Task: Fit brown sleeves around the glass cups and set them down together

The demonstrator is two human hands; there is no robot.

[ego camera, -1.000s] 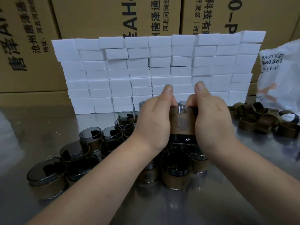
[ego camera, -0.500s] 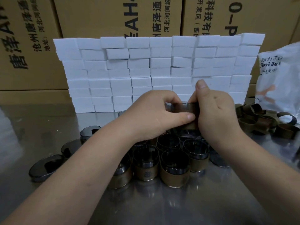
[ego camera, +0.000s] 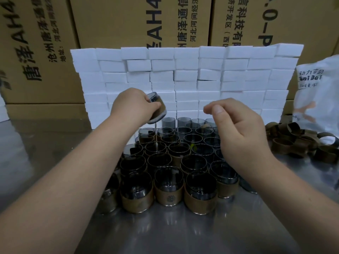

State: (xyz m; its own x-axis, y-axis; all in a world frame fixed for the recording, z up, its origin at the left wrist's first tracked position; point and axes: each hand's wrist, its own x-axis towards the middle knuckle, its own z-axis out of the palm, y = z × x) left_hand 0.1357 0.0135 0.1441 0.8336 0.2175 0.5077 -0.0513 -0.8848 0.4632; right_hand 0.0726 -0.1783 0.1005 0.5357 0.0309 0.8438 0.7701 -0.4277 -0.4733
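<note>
Left hand (ego camera: pixel 132 105) — one sleeved cup (ego camera: pixel 160 109)

You've got "AH4" and "唐泽通信" printed on the middle cardboard box (ego camera: pixel 128 21), and the white bag (ego camera: pixel 315 99) on your right reads "ai Bei".

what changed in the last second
The right hand let go of the sleeved cup and now hangs free above the standing cups. The left hand alone holds the sleeved cup, tilted, moved left and away. The standing cups, loose sleeves and white blocks stayed put.
</note>
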